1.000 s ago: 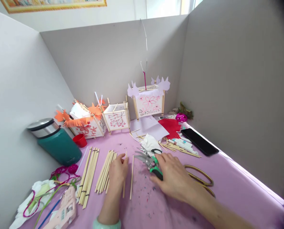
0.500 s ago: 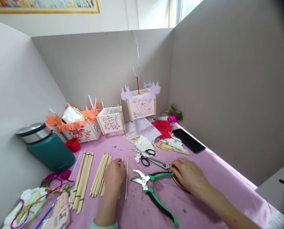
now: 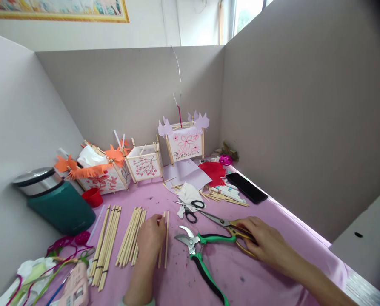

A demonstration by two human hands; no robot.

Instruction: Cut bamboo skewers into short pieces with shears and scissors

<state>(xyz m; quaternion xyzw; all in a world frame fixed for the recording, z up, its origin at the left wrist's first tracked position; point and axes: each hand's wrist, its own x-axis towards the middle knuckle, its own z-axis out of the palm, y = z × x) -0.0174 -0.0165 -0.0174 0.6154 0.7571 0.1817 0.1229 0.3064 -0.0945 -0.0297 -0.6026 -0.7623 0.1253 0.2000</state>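
Note:
My left hand (image 3: 151,234) rests on the table with its fingers curled against a thin wooden stick (image 3: 160,257), part of which it hides. A second stick (image 3: 167,242) lies just to its right, and a fanned group of sticks (image 3: 130,238) to its left. My right hand (image 3: 263,238) is closed around the gold-coloured handles of large scissors (image 3: 221,222), whose blades point left toward small black-handled scissors (image 3: 191,210). Between my hands lie green-and-black pruning shears (image 3: 192,244) with blades apart, one handle close to the large scissors' handles.
Stick-framed paper lanterns (image 3: 145,165) stand at the back. A teal flask (image 3: 60,206) leans at left beside a red cup (image 3: 93,196) and black-banded sticks (image 3: 107,246). A phone (image 3: 246,187), markers (image 3: 230,193) and red paper (image 3: 212,172) lie at right. Grey panels (image 3: 129,89) enclose the table.
My right hand has shifted from near the large scissors' pivot back onto their handles, which now show more. The left hand stays by the sticks. The whole view has shifted slightly.

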